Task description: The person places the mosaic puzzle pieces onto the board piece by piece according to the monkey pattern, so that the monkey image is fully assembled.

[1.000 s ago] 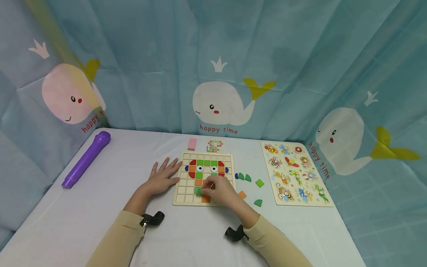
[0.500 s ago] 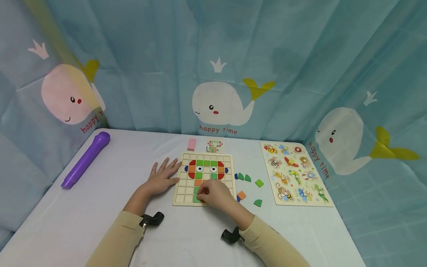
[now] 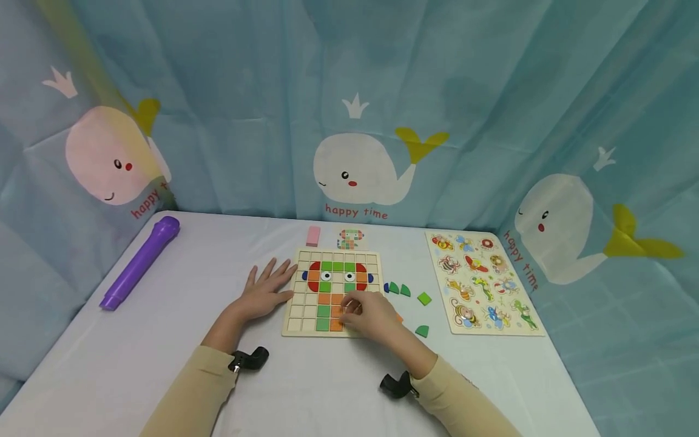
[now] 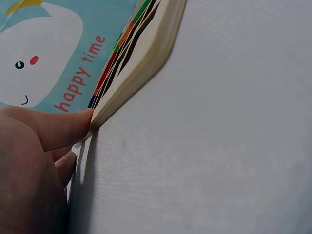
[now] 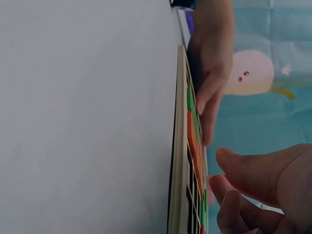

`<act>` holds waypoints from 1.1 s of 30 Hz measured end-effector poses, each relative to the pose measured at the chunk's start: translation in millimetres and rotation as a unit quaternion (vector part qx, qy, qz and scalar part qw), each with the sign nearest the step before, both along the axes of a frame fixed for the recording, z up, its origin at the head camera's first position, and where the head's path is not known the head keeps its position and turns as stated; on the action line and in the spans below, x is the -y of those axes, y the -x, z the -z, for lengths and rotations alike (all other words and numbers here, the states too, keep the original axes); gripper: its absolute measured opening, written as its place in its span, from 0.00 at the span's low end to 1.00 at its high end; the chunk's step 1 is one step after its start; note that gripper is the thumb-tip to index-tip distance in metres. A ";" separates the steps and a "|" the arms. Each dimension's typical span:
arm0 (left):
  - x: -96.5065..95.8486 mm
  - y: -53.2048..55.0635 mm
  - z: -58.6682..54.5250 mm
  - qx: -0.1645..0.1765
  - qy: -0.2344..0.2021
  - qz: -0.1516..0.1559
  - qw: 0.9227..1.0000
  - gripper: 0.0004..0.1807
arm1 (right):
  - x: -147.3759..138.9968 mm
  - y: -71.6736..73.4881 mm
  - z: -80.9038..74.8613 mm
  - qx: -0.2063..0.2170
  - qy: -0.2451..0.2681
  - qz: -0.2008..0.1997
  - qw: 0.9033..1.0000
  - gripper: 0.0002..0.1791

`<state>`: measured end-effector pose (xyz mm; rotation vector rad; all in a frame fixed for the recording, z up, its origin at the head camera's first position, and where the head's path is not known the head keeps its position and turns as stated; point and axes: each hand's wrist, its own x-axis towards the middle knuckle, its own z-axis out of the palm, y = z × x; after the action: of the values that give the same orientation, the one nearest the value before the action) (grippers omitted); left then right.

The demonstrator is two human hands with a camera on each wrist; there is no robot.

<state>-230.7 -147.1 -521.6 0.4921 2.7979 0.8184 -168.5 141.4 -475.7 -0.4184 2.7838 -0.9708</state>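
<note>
A wooden grid board (image 3: 292, 328) lies on the table with coloured tiles set in it, among them two round-eyed pieces near the top. My left hand (image 3: 266, 296) lies with its fingers spread beside the board's left edge; in the left wrist view its thumb (image 4: 68, 127) touches the board's corner. Over the lower right part of the board is my right hand (image 3: 371, 314), hiding several cells. Its thumb and fingers stand apart with nothing between them in the right wrist view. Left of its fingertips, a green square tile (image 3: 323, 325) sits in the bottom row beside an orange tile (image 3: 336, 325).
Right of the board lie loose green quarter-round pieces (image 3: 405, 291) and a green square (image 3: 424, 298). A picture card (image 3: 350, 238) and a pink block (image 3: 313, 236) are behind it. A purple tube (image 3: 141, 262) lies far left, an insect puzzle board (image 3: 483, 284) far right.
My right hand has set a green square tile in the board's bottom row, let it go and moved off to the right. My left hand has stayed in place.
</note>
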 end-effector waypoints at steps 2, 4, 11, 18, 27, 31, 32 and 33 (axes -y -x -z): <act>0.6 -0.3 -0.4 0.001 0.000 -0.001 1.000 0.38 | -9.0 -1.5 -1.4 -0.002 -0.003 0.007 1.000 0.11; 0.6 -0.1 -1.0 0.001 -0.001 -0.001 1.000 0.38 | -18.9 -2.8 -2.5 -0.007 -0.009 0.014 1.000 0.11; -0.2 -1.0 -3.3 0.003 -0.003 -0.002 1.000 0.38 | -54.4 -11.8 -6.8 -0.010 -0.001 0.060 0.998 0.11; -0.7 -0.9 -1.1 -0.001 -0.002 -0.001 1.000 0.38 | -86.8 -19.8 -5.3 0.007 0.016 0.107 0.994 0.11; 0.2 0.3 1.0 0.002 0.002 -0.002 1.000 0.38 | -127.7 -24.8 -4.9 0.045 -0.029 0.117 0.992 0.16; 0.4 1.4 2.3 0.002 0.002 0.000 1.000 0.38 | -140.3 -27.2 -2.5 0.058 -0.049 0.112 0.991 0.15; 0.5 1.4 2.5 0.002 0.004 0.000 1.000 0.38 | -141.9 -27.5 -1.7 0.058 -0.051 0.109 0.991 0.14; 0.6 1.6 2.7 0.001 0.004 0.000 1.000 0.38 | -143.0 -27.5 -0.6 0.056 -0.055 0.103 0.992 0.13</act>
<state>-232.4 -147.7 -524.4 0.4897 2.7980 0.8082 -141.0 284.4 -475.1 -0.0584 2.8004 -0.8462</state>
